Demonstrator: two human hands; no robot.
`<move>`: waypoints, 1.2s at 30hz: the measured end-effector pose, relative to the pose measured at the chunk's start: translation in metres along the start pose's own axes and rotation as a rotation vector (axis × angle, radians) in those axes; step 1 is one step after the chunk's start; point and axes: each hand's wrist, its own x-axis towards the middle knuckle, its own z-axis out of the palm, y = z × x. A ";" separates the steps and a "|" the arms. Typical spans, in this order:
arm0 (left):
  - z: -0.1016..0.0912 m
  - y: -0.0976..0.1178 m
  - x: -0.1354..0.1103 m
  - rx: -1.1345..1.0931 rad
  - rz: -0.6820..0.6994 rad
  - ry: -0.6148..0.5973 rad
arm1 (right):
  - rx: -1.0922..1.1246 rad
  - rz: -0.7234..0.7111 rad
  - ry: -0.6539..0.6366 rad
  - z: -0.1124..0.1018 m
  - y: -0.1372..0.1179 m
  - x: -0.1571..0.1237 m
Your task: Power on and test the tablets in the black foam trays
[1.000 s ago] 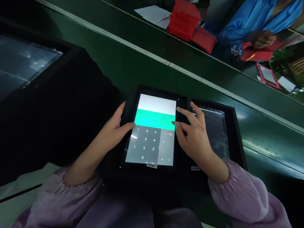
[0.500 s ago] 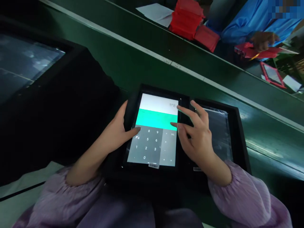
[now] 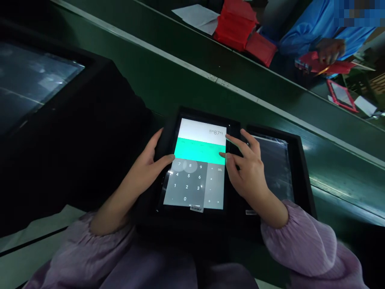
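Observation:
A lit tablet (image 3: 215, 188) showing a calculator, with a white and green upper part and grey keys, lies in a black tray (image 3: 207, 111) in front of me. On its left side is my left hand (image 3: 148, 164), thumb stretched to the screen's edge beside the 7 key and index finger apart along the tray; its other fingers are hidden. My right hand (image 3: 248, 168) is at the screen's right edge, fingers spread, with fingertips by the white and green areas. Symbols and digits show on the display. A barcode label (image 3: 196, 208) sticks out at the tablet's lower edge.
Another black tray with a dark tablet (image 3: 275, 164) lies at right. A large dark-screened tablet (image 3: 36, 80) sits on a black stack at left. Across the green table (image 3: 177, 84), a person in blue handles red items near a red stack (image 3: 236, 24) and white paper (image 3: 195, 18).
My left thumb has moved off the 7 key to the screen's left edge. More characters stand on the display, and pale circles glow around keys 7 and 8. My right fingertips shifted slightly right.

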 end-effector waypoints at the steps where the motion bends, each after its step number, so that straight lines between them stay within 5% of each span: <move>1: 0.001 0.002 -0.001 -0.008 -0.016 0.009 | 0.017 -0.012 -0.012 0.002 -0.002 0.000; 6: 0.004 0.006 -0.005 -0.040 -0.029 0.065 | 0.043 -0.034 -0.093 -0.006 -0.002 0.008; 14: 0.007 0.008 -0.002 -0.004 -0.100 0.158 | -0.133 0.186 0.010 -0.085 0.074 -0.015; 19: 0.013 0.013 -0.002 0.029 -0.130 0.227 | -0.112 0.170 -0.029 -0.077 0.098 -0.036; 23: 0.015 0.012 0.001 0.060 -0.096 0.245 | -0.019 0.095 0.014 -0.065 0.085 -0.034; 30: 0.017 0.012 -0.001 0.078 -0.065 0.281 | 0.164 -0.182 -0.186 -0.054 0.027 -0.022; 36: 0.016 0.016 -0.003 0.091 -0.080 0.264 | 0.129 -0.163 -0.295 -0.039 0.011 -0.019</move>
